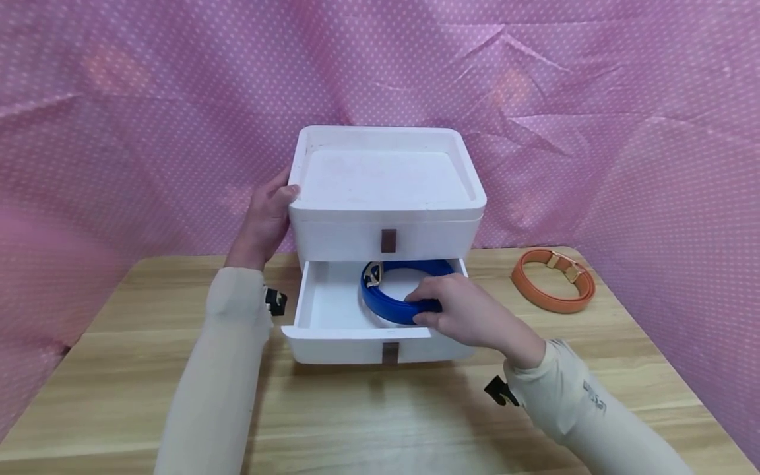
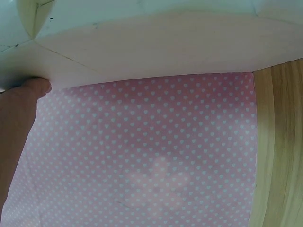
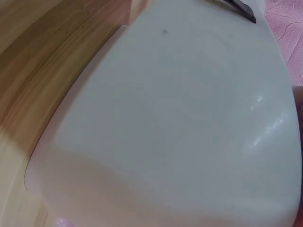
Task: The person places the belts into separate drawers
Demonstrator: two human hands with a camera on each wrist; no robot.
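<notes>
A white two-drawer box stands on the table with its lower drawer pulled out. Coiled inside that drawer lies a blue belt with a gold-coloured buckle. My right hand reaches over the drawer's front right and pinches the near side of the coil between thumb and fingers. Against the box's upper left side rests my left hand, thumb at the top rim. In the left wrist view a digit touches the white wall. The drawer's white front fills most of the right wrist view, where the belt is hidden.
An orange belt, coiled with a gold-coloured buckle, lies on the wooden table to the right of the box. Brown tabs mark the drawer fronts. Pink dotted cloth hangs behind and at both sides.
</notes>
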